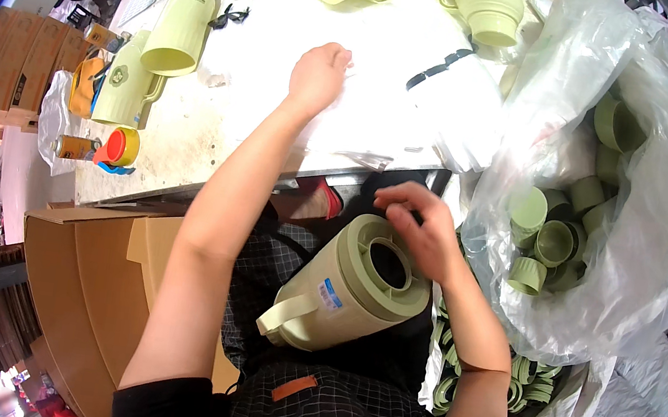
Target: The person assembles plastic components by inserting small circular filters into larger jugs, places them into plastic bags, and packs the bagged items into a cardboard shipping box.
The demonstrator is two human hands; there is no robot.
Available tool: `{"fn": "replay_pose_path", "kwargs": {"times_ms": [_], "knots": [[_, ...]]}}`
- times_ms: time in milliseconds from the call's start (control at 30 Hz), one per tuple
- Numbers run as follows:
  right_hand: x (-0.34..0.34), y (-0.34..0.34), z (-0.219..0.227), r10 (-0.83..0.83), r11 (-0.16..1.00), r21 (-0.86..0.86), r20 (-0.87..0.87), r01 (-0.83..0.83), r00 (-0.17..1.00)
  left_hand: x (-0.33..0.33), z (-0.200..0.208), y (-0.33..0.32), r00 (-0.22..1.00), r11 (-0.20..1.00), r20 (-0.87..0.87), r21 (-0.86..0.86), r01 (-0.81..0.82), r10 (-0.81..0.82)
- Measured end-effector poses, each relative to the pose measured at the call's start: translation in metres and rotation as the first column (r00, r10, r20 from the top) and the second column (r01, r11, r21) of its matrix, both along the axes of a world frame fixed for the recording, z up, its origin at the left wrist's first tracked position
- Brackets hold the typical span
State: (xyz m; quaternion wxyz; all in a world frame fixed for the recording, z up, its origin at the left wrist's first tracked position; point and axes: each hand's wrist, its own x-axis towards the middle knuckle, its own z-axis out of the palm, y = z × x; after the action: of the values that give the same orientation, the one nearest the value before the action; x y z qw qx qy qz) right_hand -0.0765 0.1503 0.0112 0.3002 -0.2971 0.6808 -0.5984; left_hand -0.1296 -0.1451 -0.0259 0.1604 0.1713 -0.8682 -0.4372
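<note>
Checked apron [363, 402] up close; pale green jug [330, 305] tilted in the lap [258, 274], mouth up. On my feed, right hand [421, 220] half-bent, loose by its rim — can't tell if touching. Left hand [318, 80] curled over white sheet [250, 105]; contents hidden. Jug could roll off, I think — no firm grip visible.
</note>
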Motion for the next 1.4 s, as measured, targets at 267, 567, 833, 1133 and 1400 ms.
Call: {"fn": "replay_pose_path", "kwargs": {"times_ms": [267,567,833,1133,1400], "knots": [[-0.020,-0.025,-0.019,-0.415,0.851,-0.223,0.271,0.476,0.869,0.095,0.066,0.104,0.977,0.688,-0.199,0.699,0.198,-0.079],[-0.023,0.014,-0.065,-0.639,0.665,-0.222,0.326,0.714,0.697,0.158,0.054,0.080,0.954,0.456,-0.270,0.838,0.300,-0.131],[0.126,0.051,-0.065,-0.565,0.801,-0.378,-0.221,0.464,0.795,0.242,0.074,0.105,0.986,0.863,-0.167,0.495,0.106,-0.025],[0.197,0.049,-0.040,0.434,0.883,0.298,-0.218,-0.364,0.874,0.435,0.050,0.159,0.977,0.981,-0.086,-0.008,-0.195,0.194],[0.249,-0.043,0.039,0.804,0.570,0.002,-0.209,-0.822,0.557,0.584,0.067,0.086,0.403,0.441,-0.275,0.088,-0.893,0.873]]}}
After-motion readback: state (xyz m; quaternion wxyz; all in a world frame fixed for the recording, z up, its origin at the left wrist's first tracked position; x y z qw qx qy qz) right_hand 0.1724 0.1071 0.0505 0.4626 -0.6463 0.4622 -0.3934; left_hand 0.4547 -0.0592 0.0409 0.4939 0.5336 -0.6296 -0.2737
